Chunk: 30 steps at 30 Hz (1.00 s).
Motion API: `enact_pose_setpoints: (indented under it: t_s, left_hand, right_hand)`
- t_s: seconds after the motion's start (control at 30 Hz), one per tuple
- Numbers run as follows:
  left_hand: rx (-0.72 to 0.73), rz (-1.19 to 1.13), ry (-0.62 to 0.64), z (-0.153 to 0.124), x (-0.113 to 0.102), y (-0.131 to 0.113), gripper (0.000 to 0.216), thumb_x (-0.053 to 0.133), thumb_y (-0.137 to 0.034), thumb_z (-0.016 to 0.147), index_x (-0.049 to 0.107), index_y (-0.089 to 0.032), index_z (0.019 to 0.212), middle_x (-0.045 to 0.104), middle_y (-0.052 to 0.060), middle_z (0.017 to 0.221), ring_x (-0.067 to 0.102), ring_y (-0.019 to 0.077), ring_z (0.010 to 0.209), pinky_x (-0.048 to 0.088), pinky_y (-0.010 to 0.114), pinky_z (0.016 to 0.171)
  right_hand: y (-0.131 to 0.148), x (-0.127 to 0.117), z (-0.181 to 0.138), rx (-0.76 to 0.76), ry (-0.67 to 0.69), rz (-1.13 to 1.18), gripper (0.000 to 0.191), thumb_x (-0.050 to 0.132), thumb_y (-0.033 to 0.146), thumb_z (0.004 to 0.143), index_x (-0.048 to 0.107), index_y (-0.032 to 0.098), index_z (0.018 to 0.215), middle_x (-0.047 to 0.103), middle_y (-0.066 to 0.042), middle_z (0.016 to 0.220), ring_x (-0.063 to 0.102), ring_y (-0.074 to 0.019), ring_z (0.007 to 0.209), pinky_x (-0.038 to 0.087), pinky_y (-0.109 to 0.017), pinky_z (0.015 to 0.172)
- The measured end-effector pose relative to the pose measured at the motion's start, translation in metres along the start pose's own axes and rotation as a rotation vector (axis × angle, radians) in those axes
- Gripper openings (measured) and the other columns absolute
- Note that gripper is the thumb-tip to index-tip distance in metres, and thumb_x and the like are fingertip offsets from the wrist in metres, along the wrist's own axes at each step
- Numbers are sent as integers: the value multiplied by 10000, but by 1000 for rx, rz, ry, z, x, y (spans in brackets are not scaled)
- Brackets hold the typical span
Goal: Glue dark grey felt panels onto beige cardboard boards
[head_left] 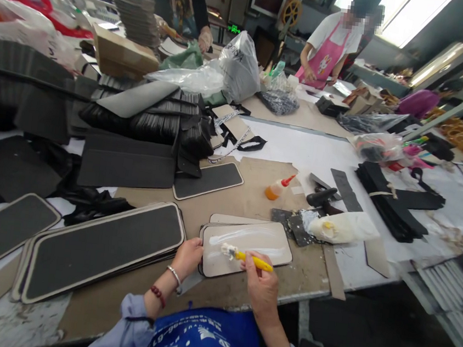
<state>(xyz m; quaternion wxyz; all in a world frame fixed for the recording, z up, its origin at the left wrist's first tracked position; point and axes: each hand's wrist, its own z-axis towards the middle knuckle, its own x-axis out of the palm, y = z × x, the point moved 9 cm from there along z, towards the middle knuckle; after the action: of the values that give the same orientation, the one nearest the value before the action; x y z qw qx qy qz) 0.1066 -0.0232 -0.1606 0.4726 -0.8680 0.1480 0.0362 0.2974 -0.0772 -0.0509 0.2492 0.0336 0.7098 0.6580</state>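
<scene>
My right hand [261,281] is closed around the yellow handle of a brush [253,261]. The brush head, coated in white paste, touches a beige rounded panel [248,247] that bears white streaks. At the panel's left edge, my left hand [188,256] grips it with curled fingers. A similar panel [226,219] lies partly hidden underneath. Just left of my left hand is a stack of long black panels with pale borders [107,251]. To the right, a white paste-smeared container [345,227] lies on its side by dark smeared pieces [302,228].
Behind the panel stands a small bottle with orange liquid and a red tip [278,188]. A dark-handled tool [320,196] and a tied black bundle [393,204] lie to the right. Black pieces [150,115] are piled at left. Two people work across the table.
</scene>
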Motion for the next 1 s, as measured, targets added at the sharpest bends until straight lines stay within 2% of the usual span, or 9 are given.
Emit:
enact_pose_setpoints:
  t_s: [0.13,0.23,0.3,0.5,0.6,0.7,0.87,0.93,1.0]
  left_hand:
    - [26,29,-3,-2,-1,-3,87,466,-191,600,516,-179,531,473,-42,444,442,101,458,316,212,451]
    - [42,50,-7,-4,-2,-4,89,466,-205,599,516,-181,530,475,-44,449,444,105,459,321,218,456]
    - [43,39,-10,-5,-3,-3,89,470,-221,596,517,-181,532,470,-46,443,448,108,459,326,221,458]
    - [20,-37,15,-7,-3,1,131,508,-302,589,551,-178,588,510,-38,462,488,128,490,364,230,480]
    - [33,-40,5,-9,-3,-2,160,517,-315,593,572,-169,625,541,-28,483,502,133,501,381,234,491]
    - [37,-45,-16,-10,-4,-4,188,523,-315,591,591,-162,677,577,-20,518,511,134,508,388,234,492]
    - [-7,-37,-30,-11,-5,-6,211,520,-292,580,610,-156,715,595,-15,522,515,133,494,377,227,464]
    - [-14,-32,-12,-11,-5,-7,220,517,-280,576,615,-155,728,589,-18,507,510,131,478,370,226,452]
    - [-16,-46,10,-10,-5,-9,229,510,-270,575,616,-153,741,582,-21,491,509,132,468,368,226,447]
  right_hand:
    - [1,28,8,71,68,131,233,520,373,758,589,170,850,590,-43,814,589,-136,616,515,-276,620]
    - [-11,25,18,91,26,123,251,522,388,749,582,161,840,593,-41,813,593,-139,615,506,-275,620]
    - [-20,1,30,58,-48,46,260,521,391,747,584,156,838,593,-46,816,593,-142,620,498,-281,628]
    - [-34,-118,65,-57,-332,-296,326,486,441,752,596,143,825,598,-78,853,582,-145,631,474,-301,657]
    - [-31,-149,69,-95,-384,-428,326,469,437,763,599,147,834,598,-82,848,580,-160,671,467,-314,675]
    - [-16,-138,56,-188,-341,-524,269,473,395,773,611,167,808,600,-69,796,569,-179,749,451,-338,738]
    - [6,-80,28,-247,-121,-441,186,455,292,808,610,194,843,603,-58,809,561,-162,768,469,-309,720]
    - [13,-76,31,-255,-94,-413,177,449,275,815,600,197,864,598,-57,820,562,-157,764,476,-306,714]
    - [20,-90,44,-301,-161,-441,170,456,274,811,596,196,866,595,-58,822,558,-164,780,469,-325,740]
